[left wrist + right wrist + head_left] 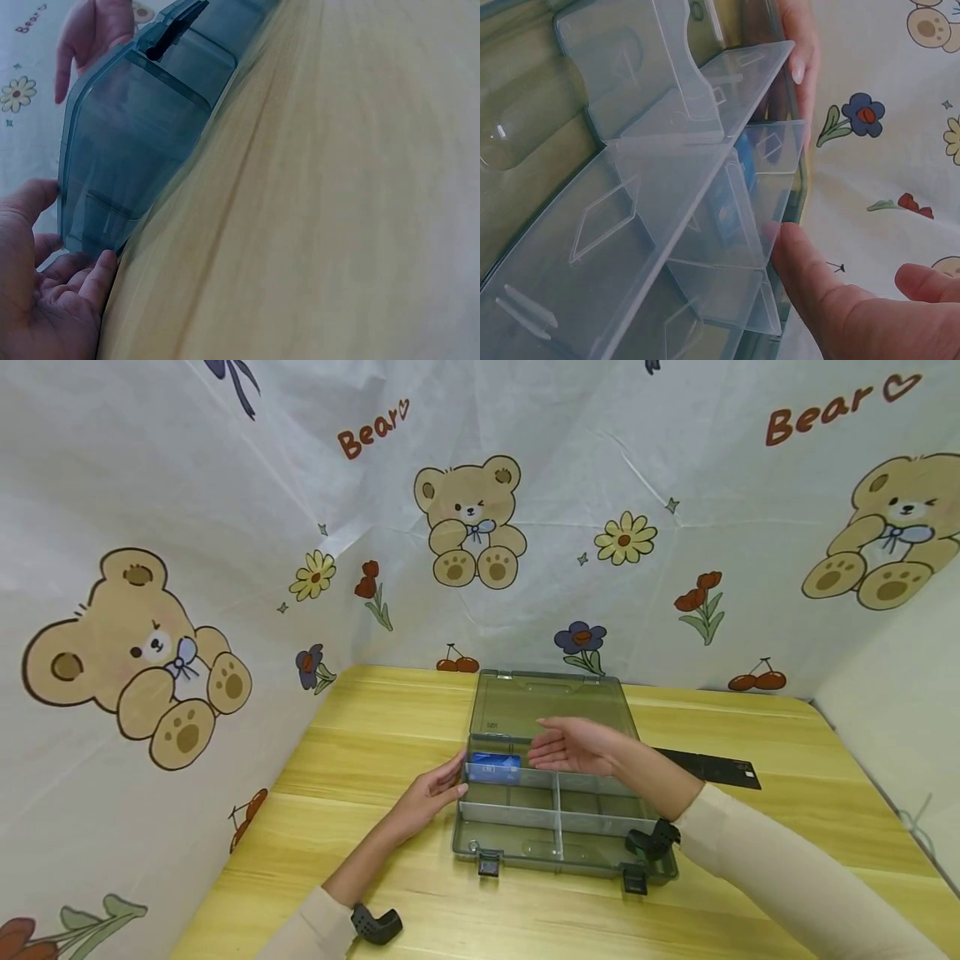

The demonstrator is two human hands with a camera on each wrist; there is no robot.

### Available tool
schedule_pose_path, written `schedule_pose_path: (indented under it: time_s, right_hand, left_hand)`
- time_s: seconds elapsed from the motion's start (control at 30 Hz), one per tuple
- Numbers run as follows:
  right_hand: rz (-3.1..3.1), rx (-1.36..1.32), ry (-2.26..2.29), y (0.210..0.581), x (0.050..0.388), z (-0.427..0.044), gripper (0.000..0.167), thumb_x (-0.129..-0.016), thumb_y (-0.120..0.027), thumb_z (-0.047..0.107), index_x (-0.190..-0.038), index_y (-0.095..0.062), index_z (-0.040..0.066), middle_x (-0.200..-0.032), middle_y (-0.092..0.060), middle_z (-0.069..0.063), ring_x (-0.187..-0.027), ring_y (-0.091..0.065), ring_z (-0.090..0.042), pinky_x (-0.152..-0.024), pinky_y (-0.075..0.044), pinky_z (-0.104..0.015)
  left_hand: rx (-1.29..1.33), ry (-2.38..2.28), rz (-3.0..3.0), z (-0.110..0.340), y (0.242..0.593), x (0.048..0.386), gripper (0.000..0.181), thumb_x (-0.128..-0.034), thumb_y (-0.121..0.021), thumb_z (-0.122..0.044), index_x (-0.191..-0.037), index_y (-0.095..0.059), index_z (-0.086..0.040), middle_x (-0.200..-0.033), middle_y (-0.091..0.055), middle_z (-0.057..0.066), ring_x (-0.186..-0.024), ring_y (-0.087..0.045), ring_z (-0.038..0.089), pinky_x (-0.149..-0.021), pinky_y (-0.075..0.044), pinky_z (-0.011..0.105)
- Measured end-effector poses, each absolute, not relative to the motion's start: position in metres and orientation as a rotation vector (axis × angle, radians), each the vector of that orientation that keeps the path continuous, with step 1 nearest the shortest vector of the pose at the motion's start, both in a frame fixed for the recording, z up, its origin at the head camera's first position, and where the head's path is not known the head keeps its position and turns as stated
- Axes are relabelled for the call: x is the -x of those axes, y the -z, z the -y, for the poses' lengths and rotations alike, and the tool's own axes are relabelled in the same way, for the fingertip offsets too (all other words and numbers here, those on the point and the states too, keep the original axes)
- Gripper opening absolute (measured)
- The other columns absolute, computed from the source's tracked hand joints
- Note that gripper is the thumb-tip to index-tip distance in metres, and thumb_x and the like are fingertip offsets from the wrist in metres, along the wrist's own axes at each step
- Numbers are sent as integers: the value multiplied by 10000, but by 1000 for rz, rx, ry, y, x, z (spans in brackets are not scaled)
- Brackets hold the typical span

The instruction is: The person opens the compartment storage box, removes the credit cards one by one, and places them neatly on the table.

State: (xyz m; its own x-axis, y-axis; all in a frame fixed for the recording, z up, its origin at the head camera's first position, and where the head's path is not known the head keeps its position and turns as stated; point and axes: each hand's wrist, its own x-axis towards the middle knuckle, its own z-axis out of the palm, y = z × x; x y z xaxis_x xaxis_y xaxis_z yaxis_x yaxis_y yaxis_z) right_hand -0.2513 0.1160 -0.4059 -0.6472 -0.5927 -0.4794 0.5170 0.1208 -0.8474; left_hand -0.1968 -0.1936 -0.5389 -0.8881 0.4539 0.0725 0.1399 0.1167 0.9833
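A clear grey-green compartment box (517, 843) lies on the table with its lid (551, 702) folded back behind it. Translucent dividers (510, 815) split the inside into several sections. In the back left one sits a small blue packet (495, 767) with pale lettering, seen through the dividers in the right wrist view. My left hand (431, 797) rests against the box's left wall, its fingertips touching the side. Over the back row hovers my right hand (573, 746), fingers extended leftward, just right of the blue packet and holding nothing. Its fingertips partly overlap a divider in the right wrist view.
A flat black object (712, 768) lies on the wooden table (360, 860) to the right of the box, partly hidden by my right forearm. Two dark latches (489, 863) hang at the front edge. A bear-print sheet (562, 593) rises behind the table.
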Motion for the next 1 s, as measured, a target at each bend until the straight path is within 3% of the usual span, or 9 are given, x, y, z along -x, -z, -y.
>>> schedule_pose_path:
  time_s: [0.2,0.77,1.0]
  right_hand:
    - [-1572,23,1648,410,256,-108,674,-1123,-306,326,-1514,-181,-208,-1537,-263,-413,-1451,-292,-496,-1187,-358,-452]
    - [-1642,-37,1535,422,267,-92,718,-1103,-347,323,-1485,-156,-254,-1501,-291,-446,-1413,-351,-502,-1191,-345,-489]
    - [-1621,-84,1524,426,269,-84,741,-1097,-382,313,-1496,-106,-248,-1521,-256,-439,-1440,-303,-495,-1195,-344,-467]
  left_hand:
    - [-575,-1845,-2149,194,541,197,687,-1034,-607,-322,-1619,-267,-203,-1663,-212,-16,-1502,-275,209,-1150,-349,270]
    - [-610,-1848,-2153,195,541,196,696,-1041,-602,-295,-1622,-248,-147,-1673,-180,74,-1508,-244,293,-1161,-336,312]
    - [-565,-1844,-2152,194,540,195,680,-1035,-610,-318,-1616,-268,-226,-1668,-201,-7,-1505,-269,221,-1165,-334,296]
